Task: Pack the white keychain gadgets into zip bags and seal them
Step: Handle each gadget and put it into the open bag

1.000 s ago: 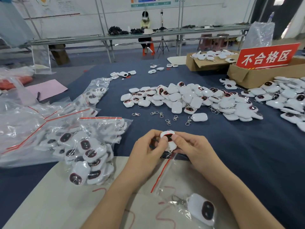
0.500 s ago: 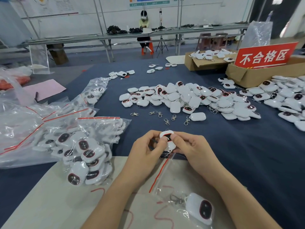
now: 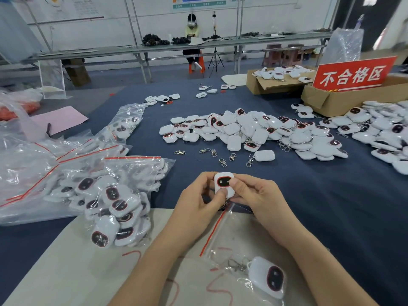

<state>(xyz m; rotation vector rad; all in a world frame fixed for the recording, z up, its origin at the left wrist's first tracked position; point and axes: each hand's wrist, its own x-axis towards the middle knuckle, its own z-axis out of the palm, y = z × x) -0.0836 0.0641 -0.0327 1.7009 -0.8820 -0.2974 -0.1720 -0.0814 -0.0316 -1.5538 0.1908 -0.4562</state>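
Both hands meet over the near middle of the worktop (image 3: 320, 206), and together they hold one white keychain gadget (image 3: 223, 183). The left hand (image 3: 198, 202) has its fingers curled round the gadget's left edge, with the thumb pressed on the lower part of its face. The right hand (image 3: 254, 195) grips the right side, thumb lying across the front beside the dark, red-rimmed window, the other fingers folded behind. The gadget stands nearly upright, its face turned toward the camera. Neither hand is released or slack; each is closed on the same piece.

Just below the hands lies a clear zip bag (image 3: 225, 246) on a pale board (image 3: 88, 261), its red seal strip running diagonally from beneath the hands toward the left forearm. Whether the mouth of this bag is sealed cannot be told. Inside it, near the right forearm, rests a bagged gadget (image 3: 268, 277) with its metal clasp pointing left.

To the left, filled bags (image 3: 114, 202) of gadgets are heaped, partly on the board. Beyond the hands, a few loose clasps (image 3: 212, 151) lie on the blue cloth, and behind them spreads a loose pile (image 3: 254, 131) of gadgets. At the far right, a red sign (image 3: 351, 75) stands in a cardboard box (image 3: 326, 102).
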